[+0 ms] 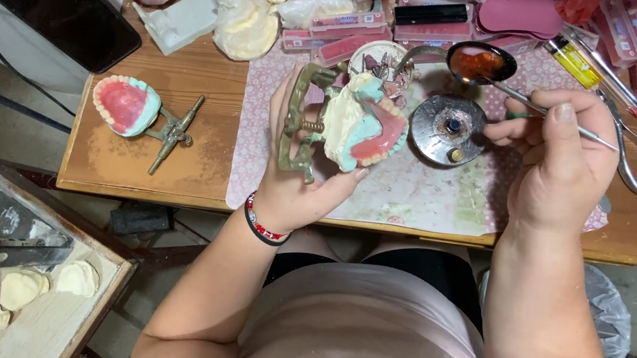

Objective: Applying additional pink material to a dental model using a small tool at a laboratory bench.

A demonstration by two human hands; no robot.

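My left hand (298, 180) grips a metal articulator (301, 123) that carries a plaster dental cast with pink wax and a row of teeth (363, 123), held up over the patterned mat (415, 196). My right hand (563, 158) pinches a thin metal wax tool (519, 100) whose tip reaches toward a spoon (477, 62) with amber melted wax in its bowl. A round metal burner (448, 129) sits on the mat between the two hands.
A second articulated cast with pink wax (127, 106) lies on the wooden table (147, 173) at the left. Pliers (633, 155), a yellow lighter (573, 62) and boxes of pink wax strips crowd the back right. Plaster casts (17, 287) rest on a low tray at lower left.
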